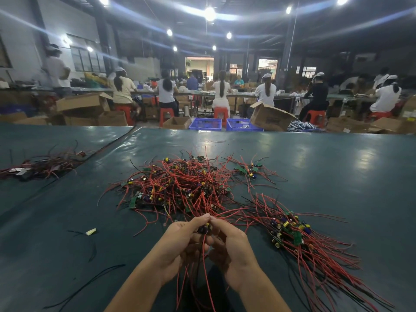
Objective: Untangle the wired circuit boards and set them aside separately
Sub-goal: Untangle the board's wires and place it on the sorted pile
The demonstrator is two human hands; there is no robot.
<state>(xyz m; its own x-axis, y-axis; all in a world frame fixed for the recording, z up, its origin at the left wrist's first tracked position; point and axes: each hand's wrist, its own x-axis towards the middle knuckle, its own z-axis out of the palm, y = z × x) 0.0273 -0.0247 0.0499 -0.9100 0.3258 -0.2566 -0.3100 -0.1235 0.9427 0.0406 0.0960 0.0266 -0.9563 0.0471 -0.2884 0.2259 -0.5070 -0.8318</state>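
A tangled heap of small green circuit boards with red and black wires (180, 185) lies in the middle of the dark green table (337, 167). A sorted bundle of boards (290, 230) lies to the right, its wires running toward me. My left hand (180, 244) and my right hand (229, 244) meet just below the heap. Together they hold a small bunch of boards (205, 228) between the fingertips. Red wires hang down from this bunch between my wrists. A smaller cluster of boards (249, 171) sits at the heap's far right.
Another pile of wires (42, 165) lies at the far left near a seam in the table cover. A pale scrap (91, 231) and loose black wires (90, 282) lie at the near left. Beyond the table are cardboard boxes, blue crates (206, 124) and seated workers.
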